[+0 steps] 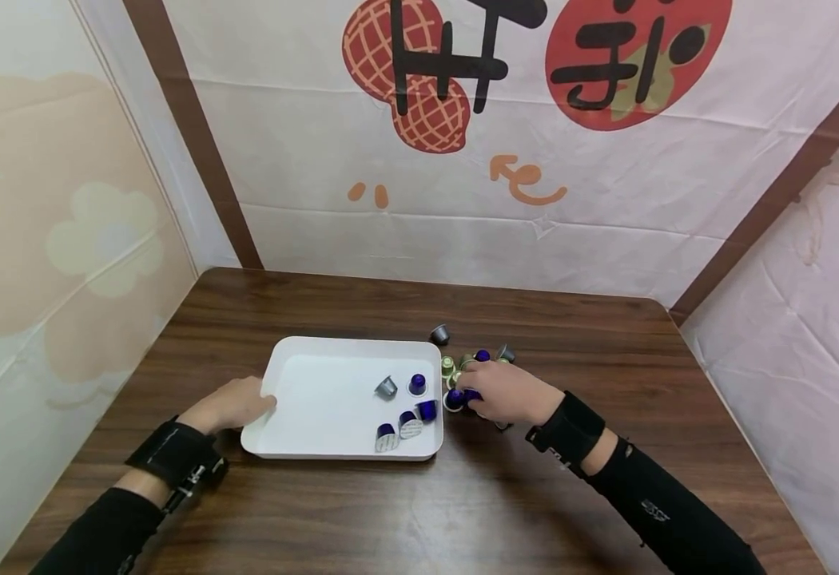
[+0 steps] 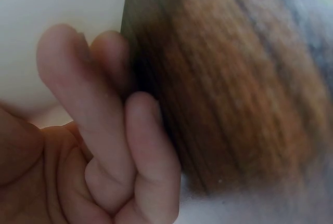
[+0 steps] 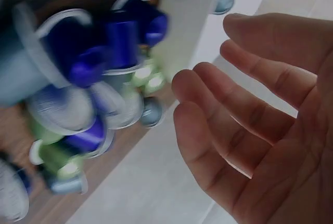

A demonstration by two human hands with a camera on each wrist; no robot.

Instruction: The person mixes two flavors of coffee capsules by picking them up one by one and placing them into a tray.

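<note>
A white tray [image 1: 326, 399] lies on the table, and my left hand [image 1: 234, 403] grips its left edge with the thumb over the rim. In the left wrist view the curled fingers [image 2: 151, 151] sit against that edge. On the tray's right half are a silver coffee capsule [image 1: 387, 388] and several blue coffee capsules [image 1: 417, 384]. My right hand [image 1: 509, 391] is just right of the tray, over a pile of blue, green and grey capsules [image 3: 122, 42]. Its fingers are loosely bent, and the right wrist view shows nothing between them. The hand partly hides the pile in the head view.
One grey capsule [image 1: 439, 335] lies apart behind the tray's back right corner. The wooden table [image 1: 362, 519] extends around the tray. Printed cloth walls [image 1: 283, 160] stand behind it and at both sides.
</note>
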